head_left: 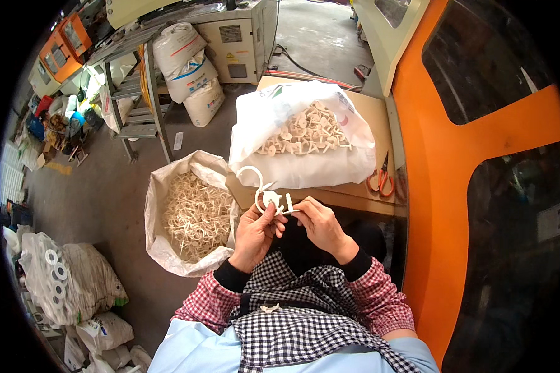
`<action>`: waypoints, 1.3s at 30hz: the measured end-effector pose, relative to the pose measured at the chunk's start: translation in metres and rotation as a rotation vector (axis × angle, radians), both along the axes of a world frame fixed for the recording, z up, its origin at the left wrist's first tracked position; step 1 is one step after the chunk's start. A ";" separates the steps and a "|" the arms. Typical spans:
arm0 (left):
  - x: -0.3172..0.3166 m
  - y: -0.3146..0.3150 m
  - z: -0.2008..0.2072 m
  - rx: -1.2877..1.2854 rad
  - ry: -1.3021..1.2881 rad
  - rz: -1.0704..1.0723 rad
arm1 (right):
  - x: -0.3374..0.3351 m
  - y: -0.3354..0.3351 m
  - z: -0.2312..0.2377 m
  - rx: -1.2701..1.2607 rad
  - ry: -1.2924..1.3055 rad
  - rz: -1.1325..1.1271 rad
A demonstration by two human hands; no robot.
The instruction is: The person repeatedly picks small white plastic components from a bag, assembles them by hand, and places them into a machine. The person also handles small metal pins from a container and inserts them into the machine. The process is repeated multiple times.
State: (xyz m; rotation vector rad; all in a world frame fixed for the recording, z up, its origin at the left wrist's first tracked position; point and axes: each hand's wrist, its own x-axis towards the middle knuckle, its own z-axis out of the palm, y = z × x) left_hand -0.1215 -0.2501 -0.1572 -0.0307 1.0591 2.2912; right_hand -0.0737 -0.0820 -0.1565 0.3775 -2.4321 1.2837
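Apron (292,339) nearest, bag (305,171) tops table (380,115) beside orange machine (442,149).

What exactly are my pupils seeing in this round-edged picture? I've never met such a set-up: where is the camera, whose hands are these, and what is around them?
There is no robot here, only a person working with two bare hands. The one picture comes from a wide fisheye camera on the person's head, looking down, so straight edges bend near the rim. The left hand holds a white piece with a round disc and a curved strip; the right hand pinches its right end. Ahead, on a brown surface, a white bag holds many pale pieces, with orange-handled scissors to its right. At left, an open sack holds thin, curly pale bits.
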 end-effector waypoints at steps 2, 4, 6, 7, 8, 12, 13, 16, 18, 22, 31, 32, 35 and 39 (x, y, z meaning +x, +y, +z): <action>0.004 0.004 -0.002 -0.145 0.162 0.100 | -0.002 0.000 0.001 -0.040 -0.019 -0.026; 0.004 -0.002 -0.008 -0.507 0.803 0.287 | -0.005 -0.001 -0.002 -0.611 -0.495 -0.027; 0.001 -0.007 -0.001 -0.755 1.237 0.414 | -0.024 0.013 -0.007 -0.795 -0.581 -0.047; -0.002 -0.001 0.002 -0.655 0.992 0.344 | -0.047 0.024 -0.010 -0.782 -0.513 -0.209; -0.002 0.005 0.004 -0.560 0.746 0.274 | -0.070 0.036 -0.014 -0.763 -0.449 -0.370; -0.006 0.007 0.012 -0.248 0.334 0.068 | -0.119 0.089 -0.023 -0.227 -0.254 -0.458; -0.006 0.006 0.016 -0.195 0.302 0.049 | -0.121 0.089 -0.021 -0.035 -0.193 -0.431; -0.001 -0.002 0.014 -0.251 0.258 0.007 | -0.070 0.028 -0.002 -0.483 -0.427 0.208; 0.004 -0.004 0.001 -0.243 0.313 0.015 | -0.037 -0.002 0.023 -0.578 -0.502 0.277; 0.017 -0.005 -0.007 -0.324 0.407 -0.021 | -0.010 -0.008 0.025 -0.359 -0.407 0.140; 0.025 -0.031 0.006 -0.024 0.150 -0.382 | 0.018 -0.015 0.046 0.006 -0.114 0.199; 0.026 -0.033 0.004 -0.005 0.126 -0.420 | 0.016 -0.018 0.049 0.038 -0.081 0.238; 0.026 -0.042 0.004 -0.010 0.097 -0.443 | 0.019 -0.022 0.046 0.162 -0.009 0.210; 0.042 -0.034 -0.001 -0.631 0.847 0.143 | 0.021 -0.041 0.035 0.381 0.107 -0.015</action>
